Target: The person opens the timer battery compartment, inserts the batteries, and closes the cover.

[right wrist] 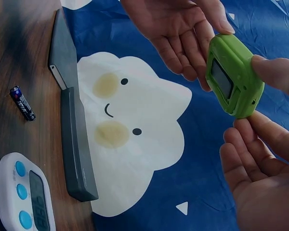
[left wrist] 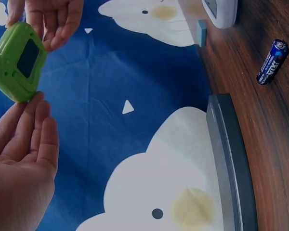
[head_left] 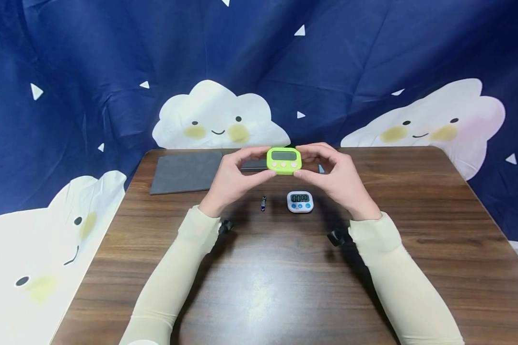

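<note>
Both hands hold a lime-green digital timer (head_left: 283, 167) up above the far part of the table. Its grey screen shows no digits, and three pale buttons sit below it. My left hand (head_left: 237, 175) pinches the left end between thumb and fingers; my right hand (head_left: 335, 175) does the same at the right end. In the wrist views the timer's other side carries a dark rectangular patch (right wrist: 221, 79). Below the hands a white timer (head_left: 300, 208) with blue buttons lies on the table, its display reading zeros. Left of it lies a small dark-blue battery (left wrist: 273, 62).
A flat dark-grey panel (head_left: 185, 173) lies at the table's back left. Beside it, partly behind my left hand, is a long dark box (right wrist: 78, 149). A small blue piece (left wrist: 202, 33) sits near the back edge. A cloud-patterned blue curtain (head_left: 319, 62) hangs behind.
</note>
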`<control>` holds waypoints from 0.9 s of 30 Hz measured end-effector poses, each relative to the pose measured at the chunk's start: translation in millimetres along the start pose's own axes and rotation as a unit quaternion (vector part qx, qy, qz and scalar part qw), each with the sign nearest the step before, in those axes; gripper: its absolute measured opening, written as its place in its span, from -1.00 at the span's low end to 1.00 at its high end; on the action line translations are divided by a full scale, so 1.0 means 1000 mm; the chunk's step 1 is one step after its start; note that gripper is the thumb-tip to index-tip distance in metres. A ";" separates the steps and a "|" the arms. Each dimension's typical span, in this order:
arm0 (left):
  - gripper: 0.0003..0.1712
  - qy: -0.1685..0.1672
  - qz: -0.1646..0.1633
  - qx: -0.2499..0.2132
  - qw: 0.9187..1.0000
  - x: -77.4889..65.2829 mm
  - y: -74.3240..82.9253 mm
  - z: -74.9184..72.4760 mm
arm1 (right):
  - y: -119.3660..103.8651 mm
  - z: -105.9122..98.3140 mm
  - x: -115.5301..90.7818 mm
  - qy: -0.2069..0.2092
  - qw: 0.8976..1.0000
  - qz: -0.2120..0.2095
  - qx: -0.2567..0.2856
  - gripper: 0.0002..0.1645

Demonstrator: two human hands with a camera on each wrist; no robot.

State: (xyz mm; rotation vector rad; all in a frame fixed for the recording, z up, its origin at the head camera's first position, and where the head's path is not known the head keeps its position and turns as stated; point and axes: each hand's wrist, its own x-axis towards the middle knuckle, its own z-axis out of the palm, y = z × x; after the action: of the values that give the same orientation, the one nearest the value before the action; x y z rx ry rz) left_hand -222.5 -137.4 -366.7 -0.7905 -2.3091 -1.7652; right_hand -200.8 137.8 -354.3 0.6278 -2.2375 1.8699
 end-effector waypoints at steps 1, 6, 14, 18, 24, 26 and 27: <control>-0.41 0.000 0.001 0.000 1.000 0.000 0.000 0.000 | 0.000 0.000 0.000 0.000 1.000 0.000 -0.001 -0.40; -0.41 0.005 -0.004 -0.005 1.000 0.000 0.003 0.001 | 0.000 0.002 -0.001 0.006 1.000 -0.004 0.003 -0.41; -0.49 0.019 -0.028 -0.036 0.999 0.001 0.005 0.002 | 0.003 0.005 -0.001 0.016 0.999 -0.038 -0.007 -0.46; -0.54 0.017 -0.033 -0.040 0.998 0.001 0.005 0.002 | 0.006 0.006 -0.001 0.034 0.997 -0.063 -0.032 -0.53; -0.60 0.027 -0.037 -0.036 0.998 0.000 0.004 0.003 | 0.009 0.007 -0.001 0.054 0.988 -0.105 -0.097 -0.61; -0.62 0.031 -0.040 -0.036 0.998 0.000 0.004 0.004 | 0.010 0.007 -0.001 0.060 0.985 -0.116 -0.112 -0.61; -0.62 0.033 -0.042 -0.035 0.998 0.000 0.004 0.005 | 0.010 0.007 -0.002 0.063 0.984 -0.120 -0.118 -0.61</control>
State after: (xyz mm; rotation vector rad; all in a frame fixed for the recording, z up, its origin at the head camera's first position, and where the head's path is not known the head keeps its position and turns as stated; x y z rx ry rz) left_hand -219.8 -132.4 -365.1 -0.6448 -2.2819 -1.8861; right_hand -202.6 133.0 -365.3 0.6827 -2.1509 1.4620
